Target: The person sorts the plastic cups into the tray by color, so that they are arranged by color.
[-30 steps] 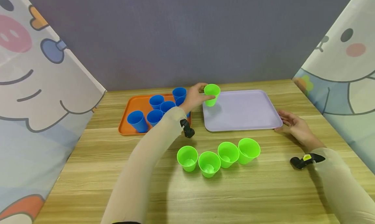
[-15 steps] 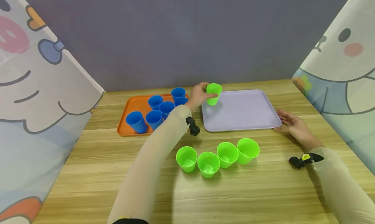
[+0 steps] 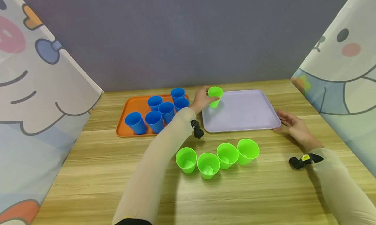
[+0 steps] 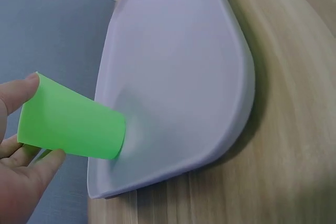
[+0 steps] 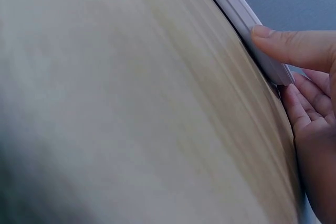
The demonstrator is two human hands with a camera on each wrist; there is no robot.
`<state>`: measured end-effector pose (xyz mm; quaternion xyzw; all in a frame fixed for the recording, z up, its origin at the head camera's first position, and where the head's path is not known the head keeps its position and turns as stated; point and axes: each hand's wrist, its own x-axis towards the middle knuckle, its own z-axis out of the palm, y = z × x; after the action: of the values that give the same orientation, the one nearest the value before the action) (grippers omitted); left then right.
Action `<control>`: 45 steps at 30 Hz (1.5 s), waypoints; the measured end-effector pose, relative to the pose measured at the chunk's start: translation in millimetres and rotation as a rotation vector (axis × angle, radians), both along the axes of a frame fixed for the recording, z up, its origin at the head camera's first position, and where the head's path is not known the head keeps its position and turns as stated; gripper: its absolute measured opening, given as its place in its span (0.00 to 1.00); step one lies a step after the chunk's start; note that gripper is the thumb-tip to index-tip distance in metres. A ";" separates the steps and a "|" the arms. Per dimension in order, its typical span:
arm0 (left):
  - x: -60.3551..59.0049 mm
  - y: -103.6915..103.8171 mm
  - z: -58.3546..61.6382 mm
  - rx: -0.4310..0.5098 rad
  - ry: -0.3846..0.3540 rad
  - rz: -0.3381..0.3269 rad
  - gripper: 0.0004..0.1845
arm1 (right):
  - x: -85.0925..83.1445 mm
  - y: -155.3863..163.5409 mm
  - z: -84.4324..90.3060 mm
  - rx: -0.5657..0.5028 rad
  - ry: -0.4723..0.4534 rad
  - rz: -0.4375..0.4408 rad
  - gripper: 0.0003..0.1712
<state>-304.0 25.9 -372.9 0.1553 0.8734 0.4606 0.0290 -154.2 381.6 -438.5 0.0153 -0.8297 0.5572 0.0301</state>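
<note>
Head: green cup [image 3: 216,92] clamped between left fingers [image 3: 212,99], lilac tray [image 3: 241,110] pinched between right fingers [image 3: 285,114].

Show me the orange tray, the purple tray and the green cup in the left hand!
Orange tray [image 3: 135,104]: head view, on its bare floor behind the leftmost blue cup [image 3: 135,123].
Purple tray [image 3: 243,111]: head view, on its bare middle.
Green cup [image 4: 73,121]: left wrist view, on its outer side.
</note>
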 end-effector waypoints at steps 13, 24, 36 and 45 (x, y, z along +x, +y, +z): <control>-4.7 -3.1 -1.4 0.068 -0.144 -0.015 0.36 | -0.4 -1.7 -1.3 -0.037 0.016 0.013 0.46; -2.9 0.0 1.5 0.071 -0.145 -0.008 0.34 | -1.4 -2.4 -2.3 -0.063 0.011 0.006 0.47; 9.1 -9.7 16.9 0.041 -0.170 0.021 0.44 | -1.4 -0.3 -4.2 -0.117 0.029 0.022 0.46; 20.6 -23.3 29.5 -0.011 -0.128 -0.094 0.45 | -0.5 1.6 -4.7 -0.203 0.057 0.039 0.46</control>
<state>-283.4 2.7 -343.4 0.1664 0.8640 0.4630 0.1072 -154.8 383.2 -443.1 0.0441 -0.7673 0.6382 0.0442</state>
